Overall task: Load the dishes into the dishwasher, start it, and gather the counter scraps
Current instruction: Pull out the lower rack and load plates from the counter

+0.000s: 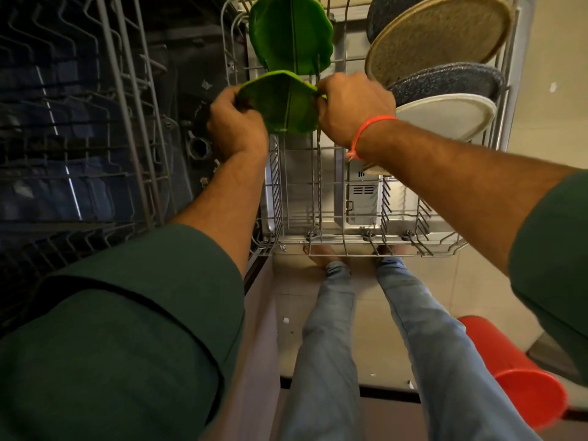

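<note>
Green glazed ceramic sits between my two hands: a leaf-shaped plate point(281, 103) that I hold over the pulled-out lower rack point(366, 240) of the dishwasher. My left hand point(237, 124) grips its left edge with the fingers curled round the rim, and my right hand point(354, 108) pinches the right edge, an orange band showing at that wrist. The plate is tilted, its lower edge down among the rack's wires, though I cannot tell whether it is seated between the tines. Just behind it a second green leaf plate point(291, 33) already stands upright in the rack. To the right a row of round dishes leans in the slots: a tan plate point(439, 39), a dark speckled plate point(445, 79) and a white plate point(445, 114) nearest me. The front half of the rack shows bare wire, so there is room for more. The upper rack point(79, 122) on the left, in shadow, appears to carry nothing that I can make out. I judge the loading to be partly done: several plates are in and this one is going in. Starting the machine and gathering the scraps both look to be ahead of me; no table is in view, so how many dishes wait I cannot say. An orange bin point(515, 370) stands on the floor by my right leg.
</note>
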Demonstrator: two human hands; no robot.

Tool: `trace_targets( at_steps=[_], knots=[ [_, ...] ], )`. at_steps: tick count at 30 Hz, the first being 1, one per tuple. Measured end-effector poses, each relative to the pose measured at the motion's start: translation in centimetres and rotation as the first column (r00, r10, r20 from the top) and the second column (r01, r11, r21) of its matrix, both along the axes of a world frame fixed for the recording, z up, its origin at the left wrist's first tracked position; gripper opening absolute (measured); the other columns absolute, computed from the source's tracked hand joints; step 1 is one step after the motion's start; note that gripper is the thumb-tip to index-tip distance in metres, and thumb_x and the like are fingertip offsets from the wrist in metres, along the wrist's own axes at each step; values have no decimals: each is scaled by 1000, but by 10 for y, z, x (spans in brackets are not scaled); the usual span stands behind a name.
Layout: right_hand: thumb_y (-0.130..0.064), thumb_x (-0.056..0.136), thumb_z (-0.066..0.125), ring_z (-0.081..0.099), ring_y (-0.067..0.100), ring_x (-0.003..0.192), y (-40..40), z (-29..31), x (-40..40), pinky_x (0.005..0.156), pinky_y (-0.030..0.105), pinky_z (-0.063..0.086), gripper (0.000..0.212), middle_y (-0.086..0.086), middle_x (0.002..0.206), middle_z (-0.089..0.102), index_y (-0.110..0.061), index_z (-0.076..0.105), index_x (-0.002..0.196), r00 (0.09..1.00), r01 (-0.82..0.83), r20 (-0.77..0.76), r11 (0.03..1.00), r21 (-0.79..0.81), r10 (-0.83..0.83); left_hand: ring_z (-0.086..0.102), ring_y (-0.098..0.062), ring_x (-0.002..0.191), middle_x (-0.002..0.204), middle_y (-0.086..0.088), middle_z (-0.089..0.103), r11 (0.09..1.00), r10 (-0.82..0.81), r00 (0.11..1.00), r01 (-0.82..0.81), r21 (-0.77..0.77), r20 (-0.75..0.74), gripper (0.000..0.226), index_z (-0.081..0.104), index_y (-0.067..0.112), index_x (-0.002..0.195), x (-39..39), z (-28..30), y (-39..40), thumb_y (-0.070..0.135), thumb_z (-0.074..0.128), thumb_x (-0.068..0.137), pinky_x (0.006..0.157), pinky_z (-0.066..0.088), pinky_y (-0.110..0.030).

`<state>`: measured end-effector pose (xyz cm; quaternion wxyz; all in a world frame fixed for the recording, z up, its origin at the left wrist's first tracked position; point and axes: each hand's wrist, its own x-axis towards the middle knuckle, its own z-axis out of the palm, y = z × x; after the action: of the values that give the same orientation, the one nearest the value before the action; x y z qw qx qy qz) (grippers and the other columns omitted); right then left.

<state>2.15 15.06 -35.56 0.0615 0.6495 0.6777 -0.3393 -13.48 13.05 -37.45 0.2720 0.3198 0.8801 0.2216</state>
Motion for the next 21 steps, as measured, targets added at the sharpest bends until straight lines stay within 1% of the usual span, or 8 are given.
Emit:
trace_targets(
  at_steps=[1, 3, 7, 10, 14, 16, 19, 21],
  knots=[
    [-30, 99, 49, 63, 41, 108, 2, 3, 1, 87, 47, 50, 31, 14, 118, 66, -24, 65, 124, 1000, -2, 3, 1000, 6, 2, 60, -9, 84, 86, 9, 63, 1000, 8, 1000, -8, 13, 5, 30, 72, 22, 102, 1, 2, 2, 1, 52, 93, 52, 36, -4],
    [-31, 99, 49, 62, 41, 110, 4, 7, 1, 87, 46, 49, 31, 15, 120, 64, -24, 64, 126, 1000, -21, 18, 1000, 10, 21, 60, -7, 83, 84, 10, 63, 999, 12, 1000, -12, 31, 21, 30, 72, 22, 99, 1, 4, 3, 0, 52, 92, 49, 37, -4],
    [-32, 100, 50, 63, 39, 105, 5, 10, 1, 85, 47, 49, 29, 14, 114, 66, -22, 65, 124, 999, -49, 15, 998, 26, 48, 65, -9, 90, 91, 5, 69, 999, -8, 999, 7, 45, 40, 29, 71, 21, 100, -2, 3, 2, -1, 52, 93, 61, 43, -8],
    [-32, 101, 50, 64, 38, 101, 5, 9, 1, 86, 49, 50, 28, 13, 110, 66, -20, 64, 122, 996, -89, 31, 995, 51, 88, 66, -12, 92, 94, 3, 70, 1000, -8, 999, 6, 30, 44, 28, 70, 22, 97, -5, -1, 2, 1, 52, 94, 64, 46, -11],
    [-33, 101, 52, 63, 39, 101, 1, 6, 2, 89, 50, 48, 27, 15, 109, 65, -18, 62, 122, 984, -167, 78, 984, 62, 162, 68, -18, 90, 92, 0, 72, 1000, 6, 999, -5, -19, 37, 27, 73, 21, 95, -9, -8, -4, 3, 54, 90, 78, 57, -31],
    [-33, 100, 52, 62, 40, 103, -2, 5, 2, 88, 49, 47, 28, 16, 110, 64, -18, 62, 122, 980, -182, 92, 981, 69, 175, 68, -18, 92, 95, -2, 73, 999, -6, 998, 9, -41, 55, 28, 74, 20, 98, -11, -10, -7, 2, 54, 91, 81, 58, -32],
    [-32, 100, 52, 62, 40, 103, -9, 3, 1, 86, 48, 48, 28, 16, 111, 63, -17, 62, 122, 979, -183, 98, 982, 53, 178, 67, -17, 94, 98, -2, 73, 998, -21, 998, 25, -65, 64, 29, 74, 18, 104, -11, -11, -14, 1, 53, 93, 81, 57, -28],
    [-31, 100, 51, 62, 41, 103, -14, 2, -1, 87, 48, 48, 28, 16, 111, 64, -17, 63, 121, 980, -177, 100, 983, 44, 172, 68, -18, 94, 97, -2, 73, 998, -18, 998, 21, -63, 56, 29, 74, 18, 103, -12, -11, -21, 1, 53, 92, 82, 58, -31]
  ],
)
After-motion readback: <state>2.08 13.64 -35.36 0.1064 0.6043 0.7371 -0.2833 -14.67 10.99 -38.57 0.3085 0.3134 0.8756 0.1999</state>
